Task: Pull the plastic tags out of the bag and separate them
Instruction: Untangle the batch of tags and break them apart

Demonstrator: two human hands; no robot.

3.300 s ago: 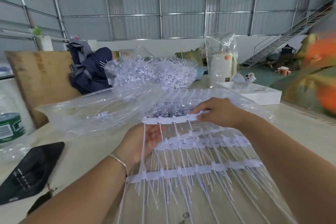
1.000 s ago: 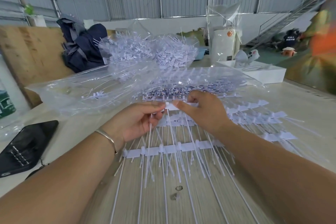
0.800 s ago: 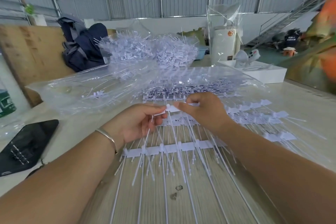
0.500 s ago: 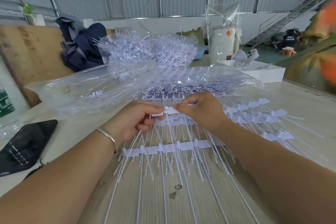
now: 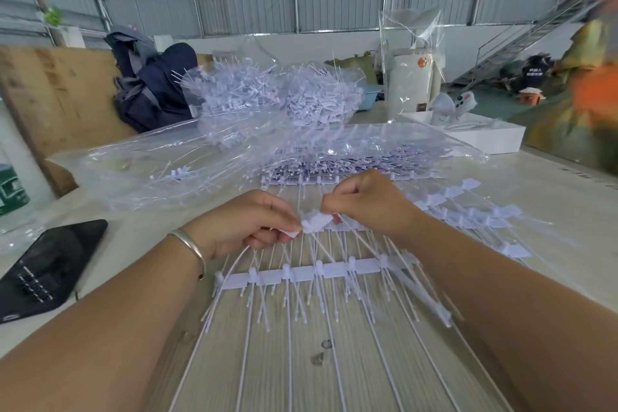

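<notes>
**Both hands pinched on one strip of tags**

Nearest the camera, long white stems fan across the wooden table, running up to a joined strip of tags lying flat between the two forearms. Just beyond it the left hand and right hand meet over a second strip: each has thumb and forefinger closed tight on a white tag head, the two pinches almost touching, other fingers curled in. A silver bangle circles the left wrist. A black phone lies to the left. More strips spread out to the right of the right hand. Behind the hands sits the clear plastic bag, its mouth toward the person, with more tags visible inside. Farther back is a heap of separated tags, with a dark backpack on its left and a white tray on its right.
</notes>
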